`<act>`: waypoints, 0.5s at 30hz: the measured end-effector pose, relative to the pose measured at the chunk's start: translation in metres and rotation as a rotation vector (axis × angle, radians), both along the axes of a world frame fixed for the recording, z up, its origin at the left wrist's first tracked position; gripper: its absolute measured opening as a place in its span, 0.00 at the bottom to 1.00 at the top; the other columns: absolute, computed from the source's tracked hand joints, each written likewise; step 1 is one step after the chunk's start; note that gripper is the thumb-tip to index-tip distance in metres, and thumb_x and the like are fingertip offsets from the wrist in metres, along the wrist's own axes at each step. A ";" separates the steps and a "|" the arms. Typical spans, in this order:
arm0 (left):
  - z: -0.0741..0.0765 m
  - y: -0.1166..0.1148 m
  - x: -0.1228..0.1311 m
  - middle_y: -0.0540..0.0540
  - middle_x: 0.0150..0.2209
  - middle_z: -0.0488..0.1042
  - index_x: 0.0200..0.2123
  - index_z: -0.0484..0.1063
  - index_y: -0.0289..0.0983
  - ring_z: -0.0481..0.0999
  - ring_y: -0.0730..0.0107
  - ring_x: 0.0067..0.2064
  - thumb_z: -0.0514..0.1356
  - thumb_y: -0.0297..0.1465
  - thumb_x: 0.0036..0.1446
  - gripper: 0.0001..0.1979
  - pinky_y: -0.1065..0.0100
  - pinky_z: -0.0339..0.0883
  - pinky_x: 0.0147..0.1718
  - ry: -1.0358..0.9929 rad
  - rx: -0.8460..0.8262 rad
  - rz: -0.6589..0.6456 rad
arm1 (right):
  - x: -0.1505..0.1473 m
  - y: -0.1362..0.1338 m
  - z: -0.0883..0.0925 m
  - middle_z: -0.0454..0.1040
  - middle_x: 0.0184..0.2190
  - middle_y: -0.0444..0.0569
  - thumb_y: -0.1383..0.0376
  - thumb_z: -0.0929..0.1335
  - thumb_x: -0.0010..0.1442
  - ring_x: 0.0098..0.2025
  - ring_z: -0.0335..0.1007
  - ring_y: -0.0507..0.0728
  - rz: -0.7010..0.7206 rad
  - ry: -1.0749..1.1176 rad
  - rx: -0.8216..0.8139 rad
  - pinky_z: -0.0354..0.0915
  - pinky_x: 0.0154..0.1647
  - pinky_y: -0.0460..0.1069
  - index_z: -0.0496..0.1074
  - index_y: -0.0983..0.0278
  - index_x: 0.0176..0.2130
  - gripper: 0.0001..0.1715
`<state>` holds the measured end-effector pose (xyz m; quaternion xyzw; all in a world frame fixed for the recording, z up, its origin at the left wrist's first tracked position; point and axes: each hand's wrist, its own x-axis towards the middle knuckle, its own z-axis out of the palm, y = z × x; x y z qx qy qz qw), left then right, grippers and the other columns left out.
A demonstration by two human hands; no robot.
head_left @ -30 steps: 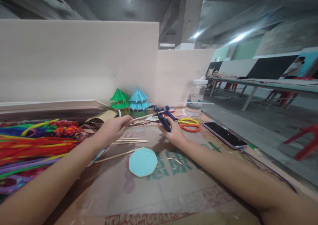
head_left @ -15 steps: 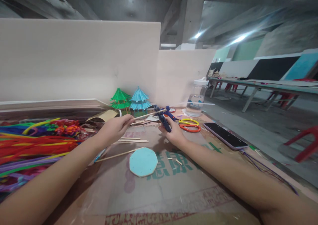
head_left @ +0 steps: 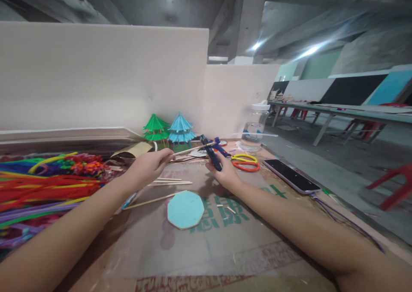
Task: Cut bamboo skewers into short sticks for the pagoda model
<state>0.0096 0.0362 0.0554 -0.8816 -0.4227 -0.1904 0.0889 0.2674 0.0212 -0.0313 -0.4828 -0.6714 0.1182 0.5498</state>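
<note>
My left hand [head_left: 153,165] pinches a thin wooden stick [head_left: 189,149] that points rightward. Wrapped around a pair of dark pliers [head_left: 212,156] is my right hand [head_left: 226,174]. The stick's far end crosses the head of the pliers; whether the jaws grip it I cannot tell. Below the hands lies a light-blue octagonal board [head_left: 186,210]. Several more wooden sticks [head_left: 170,182] rest beside my left wrist, and two short stick pieces [head_left: 231,209] lie right of the board. A blue glue gun [head_left: 222,147] is just behind my right hand.
Scissors [head_left: 246,165] with yellow and orange handles, a phone [head_left: 292,176] and a water bottle [head_left: 254,131] stand or lie at right. Colourful pipe cleaners [head_left: 48,187] fill the left. Two small pagoda models, green [head_left: 156,129] and blue [head_left: 181,131], stand before white panels [head_left: 103,77].
The pliers' head has shifted very slightly in my right hand. Both hands and the stick stay almost in place.
</note>
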 end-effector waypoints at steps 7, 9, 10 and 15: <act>0.001 -0.001 0.001 0.42 0.33 0.78 0.42 0.72 0.39 0.76 0.58 0.34 0.43 0.42 0.65 0.21 0.67 0.59 0.29 0.012 -0.001 0.014 | 0.001 -0.001 0.002 0.76 0.32 0.49 0.47 0.67 0.52 0.36 0.73 0.62 -0.015 0.006 -0.039 0.67 0.40 0.55 0.70 0.61 0.38 0.22; 0.001 -0.002 0.001 0.42 0.33 0.78 0.42 0.72 0.40 0.75 0.58 0.34 0.43 0.42 0.65 0.21 0.68 0.59 0.29 0.015 -0.002 0.016 | 0.001 -0.001 0.003 0.75 0.30 0.48 0.47 0.67 0.52 0.34 0.71 0.61 -0.011 0.010 -0.044 0.66 0.38 0.54 0.70 0.60 0.35 0.20; 0.001 -0.002 0.001 0.43 0.33 0.78 0.42 0.72 0.40 0.75 0.59 0.34 0.43 0.42 0.65 0.21 0.68 0.59 0.29 0.015 -0.002 0.017 | 0.001 -0.002 0.003 0.74 0.29 0.47 0.48 0.67 0.52 0.33 0.70 0.60 -0.009 0.013 -0.046 0.66 0.37 0.53 0.69 0.60 0.34 0.20; 0.000 -0.001 0.002 0.44 0.31 0.77 0.40 0.72 0.40 0.75 0.60 0.32 0.43 0.43 0.65 0.21 0.68 0.58 0.28 0.013 -0.009 0.029 | 0.001 -0.003 0.006 0.70 0.24 0.47 0.47 0.65 0.51 0.29 0.67 0.59 -0.016 0.025 -0.065 0.63 0.32 0.51 0.67 0.61 0.29 0.20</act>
